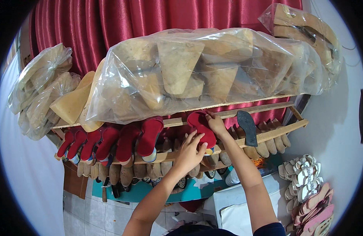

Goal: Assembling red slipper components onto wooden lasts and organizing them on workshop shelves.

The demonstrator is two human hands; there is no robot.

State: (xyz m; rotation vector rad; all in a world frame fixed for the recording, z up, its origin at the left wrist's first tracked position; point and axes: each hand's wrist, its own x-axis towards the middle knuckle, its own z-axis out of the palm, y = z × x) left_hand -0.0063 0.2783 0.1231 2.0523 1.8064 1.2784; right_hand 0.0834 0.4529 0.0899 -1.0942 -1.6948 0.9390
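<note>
A red-topped shoe sole (198, 118) with a raised heel lies across the wooden rack, between my two hands. My right hand (216, 124) grips its upper right edge with bent fingers. My left hand (189, 152) holds its lower left side, fingers curled against the red surface. Part of the sole is hidden by my fingers. To the left, several similar red-topped soles (150, 135) stand in a row on the rack, some with pale heels. A single black sole (247, 128) leans on the rack right of my right forearm.
Clear plastic bags of wooden shoe forms (181, 67) fill the top shelf before a red curtain (158, 15). The wooden rack rail (268, 135) spans below, with shoe lasts (126, 175) underneath. White sandals (303, 173) are stacked at right. A teal surface (201, 190) lies lower down.
</note>
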